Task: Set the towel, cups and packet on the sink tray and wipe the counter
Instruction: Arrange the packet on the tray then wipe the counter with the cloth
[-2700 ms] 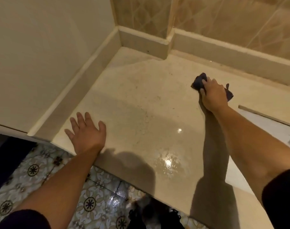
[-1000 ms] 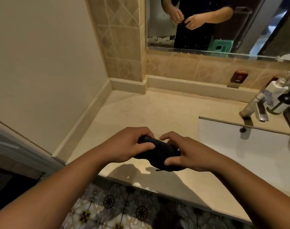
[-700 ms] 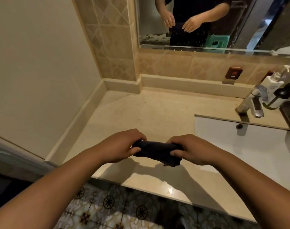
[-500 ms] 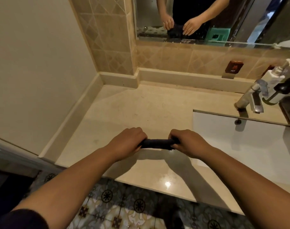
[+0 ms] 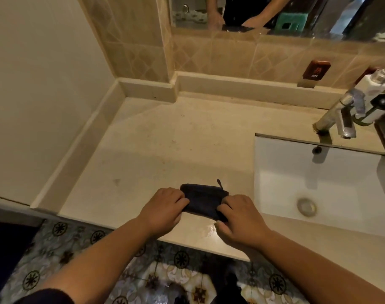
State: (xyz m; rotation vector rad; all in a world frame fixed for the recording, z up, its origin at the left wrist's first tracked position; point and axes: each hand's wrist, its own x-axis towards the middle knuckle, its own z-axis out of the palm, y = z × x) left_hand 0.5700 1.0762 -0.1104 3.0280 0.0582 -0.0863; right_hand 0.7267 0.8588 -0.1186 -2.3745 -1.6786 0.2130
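A small dark cloth [image 5: 203, 199], folded into a flat rectangle, lies on the beige counter [image 5: 169, 145] near its front edge. My left hand [image 5: 163, 208] grips the cloth's left end. My right hand [image 5: 239, 218] grips its right end, with fingers curled over the fabric. A short loop sticks up at the cloth's far right corner. No cups, packet or tray are in view.
A white rectangular sink basin [image 5: 318, 181] with a round drain sits right of the cloth. A chrome faucet [image 5: 338, 116] and a white bottle [image 5: 372, 84] stand behind it. A mirror [image 5: 274, 14] hangs above the backsplash. Patterned floor tiles [image 5: 165, 279] lie below the counter edge.
My right hand stopped wiping the far counter and brought the cloth forward. Both hands then took it, stretched and folded it, and now press it flat on the counter near the front edge.
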